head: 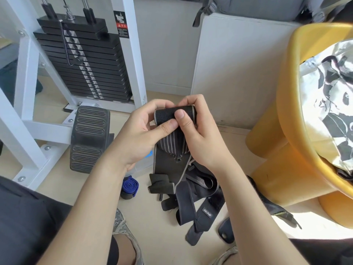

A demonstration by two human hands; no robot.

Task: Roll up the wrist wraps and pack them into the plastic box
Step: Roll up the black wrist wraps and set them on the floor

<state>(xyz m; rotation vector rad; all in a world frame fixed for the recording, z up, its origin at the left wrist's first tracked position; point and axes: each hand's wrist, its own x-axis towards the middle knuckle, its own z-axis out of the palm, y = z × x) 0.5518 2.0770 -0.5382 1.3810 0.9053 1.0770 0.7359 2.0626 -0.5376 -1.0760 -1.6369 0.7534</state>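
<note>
**Two hands on one black wrap**

Both hands meet at the centre of the frame on a black wrist wrap (172,150). The left hand (141,134) curls its fingers behind the wrap's rolled top end, with the thumb pressed on the front of the roll. The right hand (198,136) curls over the roll from the other side, its thumb lying across the mesh face and touching the left thumb. The striped loose tail hangs below the hands, ending over a heap of dark wraps (196,199) on the floor at lower centre. A blue wrap (129,186), already rolled, lies just left of the heap. The pale, clear shape behind the left wrist may be the plastic box (140,168), but it is mostly hidden. A weight stack (82,60) stands at upper left.
</note>
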